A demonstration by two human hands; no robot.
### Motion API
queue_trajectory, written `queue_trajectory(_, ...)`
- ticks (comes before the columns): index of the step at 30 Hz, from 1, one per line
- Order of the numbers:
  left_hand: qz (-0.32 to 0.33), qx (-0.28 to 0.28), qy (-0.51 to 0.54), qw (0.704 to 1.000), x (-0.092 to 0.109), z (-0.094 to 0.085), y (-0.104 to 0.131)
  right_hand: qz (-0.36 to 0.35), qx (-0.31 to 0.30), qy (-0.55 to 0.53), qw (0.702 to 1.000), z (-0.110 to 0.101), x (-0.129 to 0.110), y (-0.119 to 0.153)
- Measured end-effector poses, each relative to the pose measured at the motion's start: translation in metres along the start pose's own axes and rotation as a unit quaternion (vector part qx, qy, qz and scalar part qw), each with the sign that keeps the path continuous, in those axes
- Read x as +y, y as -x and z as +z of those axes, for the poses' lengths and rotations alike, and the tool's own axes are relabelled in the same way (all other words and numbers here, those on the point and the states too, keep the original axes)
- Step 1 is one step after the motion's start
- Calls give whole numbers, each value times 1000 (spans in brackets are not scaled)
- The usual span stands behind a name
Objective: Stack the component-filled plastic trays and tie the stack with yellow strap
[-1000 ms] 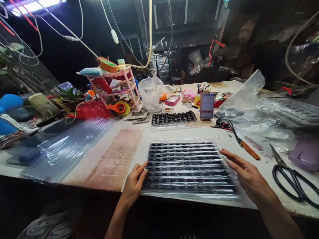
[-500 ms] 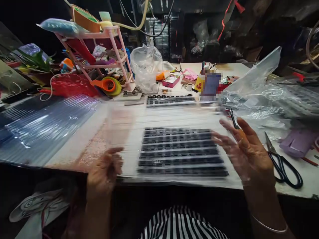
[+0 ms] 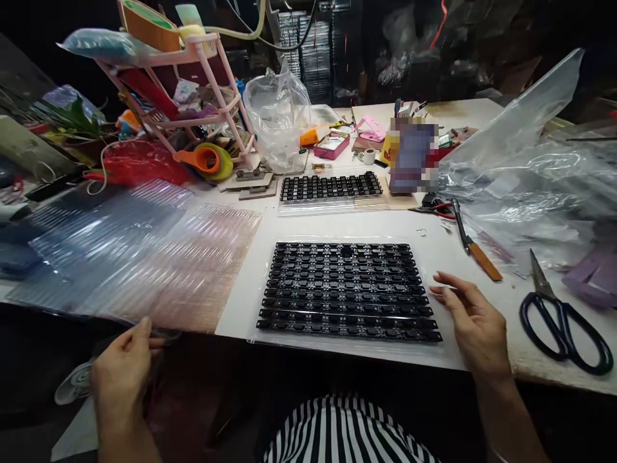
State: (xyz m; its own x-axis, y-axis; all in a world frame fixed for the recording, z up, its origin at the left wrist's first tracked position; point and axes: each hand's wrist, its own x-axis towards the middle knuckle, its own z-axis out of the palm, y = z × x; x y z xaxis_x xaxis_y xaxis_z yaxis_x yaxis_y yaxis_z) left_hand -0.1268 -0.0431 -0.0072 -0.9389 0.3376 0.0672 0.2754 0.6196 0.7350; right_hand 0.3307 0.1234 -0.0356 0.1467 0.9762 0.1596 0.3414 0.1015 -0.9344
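My left hand pinches the near edge of a clear ribbed plastic tray, which lies at the left over other trays of the same kind. In front of me rows of black circuit board strips rest in another clear plastic tray. Just right of these strips is my right hand, its fingers loosely bent and apart, with nothing visible in them. Whether its fingertips touch the tray's edge, I cannot tell.
Big dark-handled scissors and a tool with an orange handle lie at the right. Behind are more black strips, a pink rack and crumpled clear plastic. The table's front edge runs close to me.
The clear ribbed tray, blurred above the black strips before, has moved left with my left hand onto the other trays. My right hand has come away from it. The view has shifted slightly.
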Motion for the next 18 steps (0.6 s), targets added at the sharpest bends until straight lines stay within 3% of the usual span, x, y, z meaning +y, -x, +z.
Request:
queue_trajectory(2,43,115,-84,989,9,0,7,-17,-3,15,1000,1,1,1)
queue_trajectory(4,100,171,-89,976,25,8,15,-35,-7,34,999,0,1,0)
queue_trajectory(5,124,155,-59,978,35,14,18,-47,-9,47,998,-2,0,-1)
queue_trajectory(8,181,-21,73,981,72,44,22,-128,-40,86,987,-4,-15,-12)
queue_trajectory(11,249,-143,120,950,109,80,17,-254,-154,121,947,6,-40,-28)
queue_trajectory(14,296,-179,132,929,130,115,9,-329,-273,202,881,34,-62,-44)
queue_trajectory(18,311,-191,138,921,127,145,7,-345,-319,336,816,79,-70,-59)
